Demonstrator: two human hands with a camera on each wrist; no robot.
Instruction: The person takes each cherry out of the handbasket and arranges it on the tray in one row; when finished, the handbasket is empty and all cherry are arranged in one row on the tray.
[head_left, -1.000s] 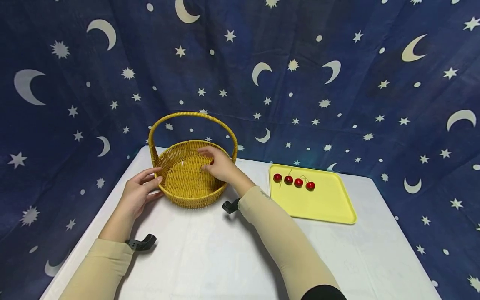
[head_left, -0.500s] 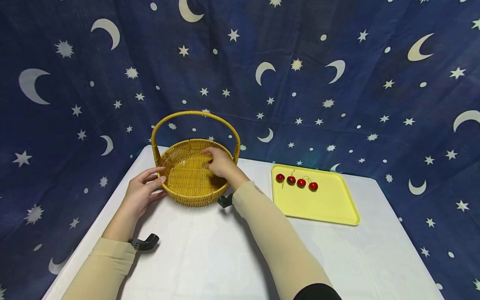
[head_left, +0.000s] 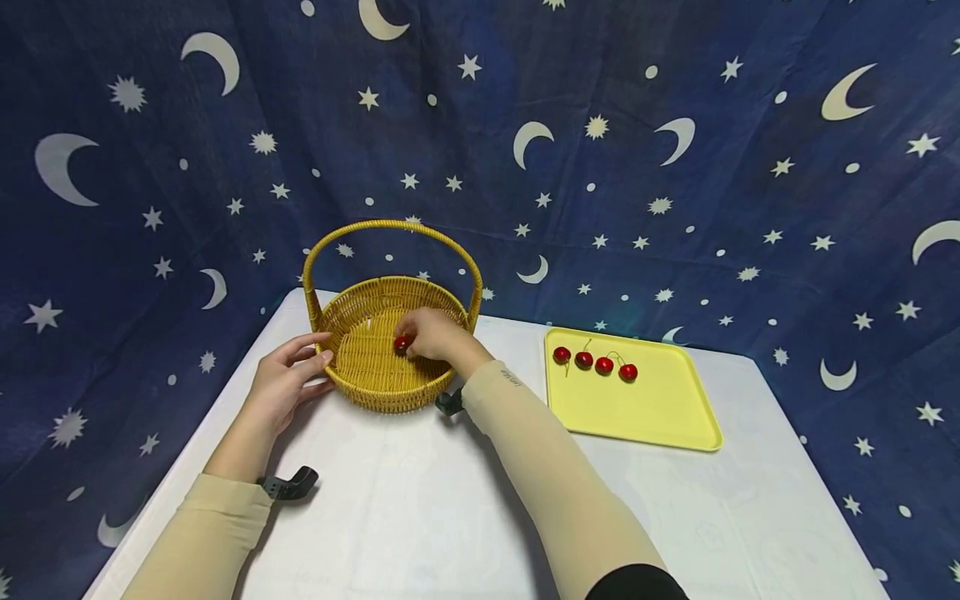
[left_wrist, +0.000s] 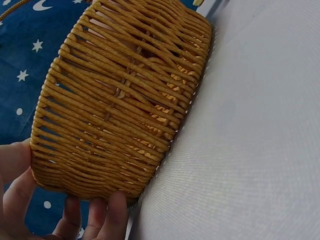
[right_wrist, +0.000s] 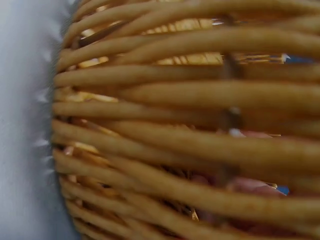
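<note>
A round woven basket [head_left: 375, 398] with a tall arched handle stands on the white table. My left hand [head_left: 281, 383] holds its left side, fingers at the rim and against the outer wall. From the left wrist view, fingertips [left_wrist: 116, 212] press on the woven wall [left_wrist: 115, 110]. Inside the basket, my right hand [head_left: 435, 337] pinches a red cherry [head_left: 402, 344] between thumb and fingers, low over the woven floor. Basket strands [right_wrist: 190, 105] fill the right wrist view and mostly hide that hand.
A yellow tray [head_left: 645, 412] lies right of the basket. Several red cherries with stems, one of them a cherry [head_left: 628, 372] at the row's right end, sit along its back left. A dark blue cloth [head_left: 480, 150] with moons and stars hangs behind the table.
Within the basket, my right hand has come down and nearer, and the cherry in its fingers now shows clearly. My left hand stays at the rim. The head view has shifted slightly.
</note>
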